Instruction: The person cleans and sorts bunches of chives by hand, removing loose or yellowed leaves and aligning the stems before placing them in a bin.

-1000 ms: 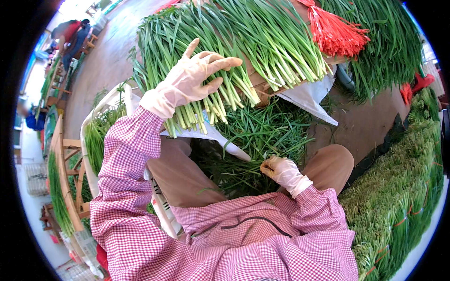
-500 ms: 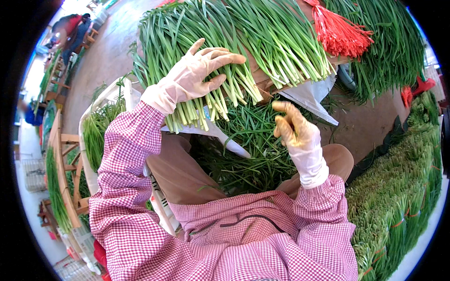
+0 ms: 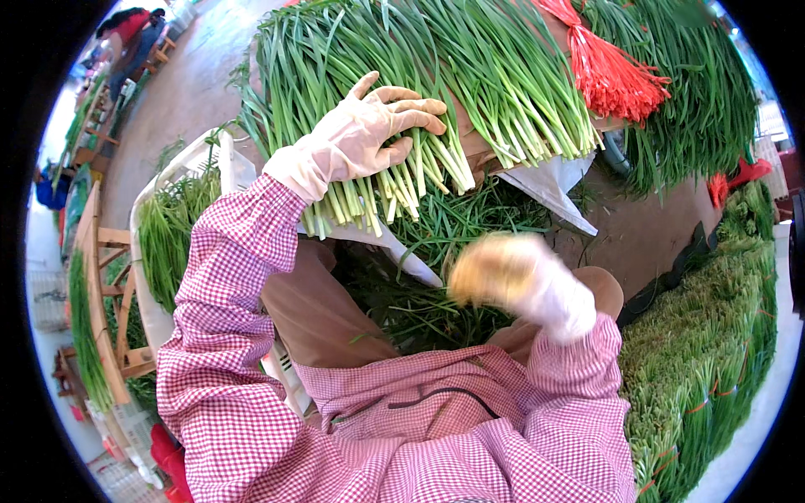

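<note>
A layer of garlic chives [image 3: 352, 50] covers the bench before me, pale cut stems toward me and green leaves away. My left hand [image 3: 369, 130], in a thin whitish glove, rests on the left part of the layer with its fingers spread over the stems. Another spread of chives [image 3: 520, 92] lies just to its right. My right hand [image 3: 503, 272], gloved and stained yellow at the fingers, is in the air over my lap, below the bench edge. Motion smears its fingers, so I cannot tell whether it holds anything. Loose green trimmings [image 3: 470, 218] lie beneath the bench.
A bundle of red ties [image 3: 616, 75] lies at the back right, beside more chives [image 3: 688, 92]. Tied chive bundles [image 3: 704, 352] are stacked along the right. A white crate [image 3: 151, 277] with chives stands at the left, near a wooden rack [image 3: 109, 293]. A person [image 3: 130, 42] is far left.
My right hand has moved down and toward me, from near the bench edge to above my lap. The left hand stays on the chives, with hardly any shift.
</note>
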A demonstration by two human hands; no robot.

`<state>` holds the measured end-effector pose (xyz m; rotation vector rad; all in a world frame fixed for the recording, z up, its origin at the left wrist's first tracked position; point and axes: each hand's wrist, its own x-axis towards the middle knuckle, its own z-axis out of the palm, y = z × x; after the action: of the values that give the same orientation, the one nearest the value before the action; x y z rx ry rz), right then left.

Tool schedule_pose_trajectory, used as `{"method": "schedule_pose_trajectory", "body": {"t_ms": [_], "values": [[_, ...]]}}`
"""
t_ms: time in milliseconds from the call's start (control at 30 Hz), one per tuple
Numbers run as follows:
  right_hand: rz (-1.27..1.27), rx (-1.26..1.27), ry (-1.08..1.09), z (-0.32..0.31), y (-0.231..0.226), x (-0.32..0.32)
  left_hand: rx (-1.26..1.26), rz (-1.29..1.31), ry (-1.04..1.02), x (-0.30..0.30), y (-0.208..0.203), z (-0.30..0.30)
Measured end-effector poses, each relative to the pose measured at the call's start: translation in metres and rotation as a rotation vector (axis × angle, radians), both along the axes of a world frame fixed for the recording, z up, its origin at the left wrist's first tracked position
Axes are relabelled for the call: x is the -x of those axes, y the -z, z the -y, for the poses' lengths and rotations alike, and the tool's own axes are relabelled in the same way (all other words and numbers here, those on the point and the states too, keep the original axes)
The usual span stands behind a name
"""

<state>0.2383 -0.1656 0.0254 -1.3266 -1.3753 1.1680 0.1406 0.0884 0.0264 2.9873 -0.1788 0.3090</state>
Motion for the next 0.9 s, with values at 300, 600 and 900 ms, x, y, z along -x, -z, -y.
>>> {"method": "schedule_pose_trajectory", "body": {"t_ms": [300,600,900], "values": [[0.724,-0.088,0.56,-0.054,-0.028,-0.018,-0.123,0.043,-0.019,-0.002,0.006,-0.001],[1.278,0.333,0.489,-0.157,-0.025,-0.06,-0.004,0.015,-0.046,-0.002,0.002,0.002],[0.671,0.273,0.604,-0.149,-0.026,-0.073,0.036,0.082,-0.063,0.002,0.011,0.0]]}}
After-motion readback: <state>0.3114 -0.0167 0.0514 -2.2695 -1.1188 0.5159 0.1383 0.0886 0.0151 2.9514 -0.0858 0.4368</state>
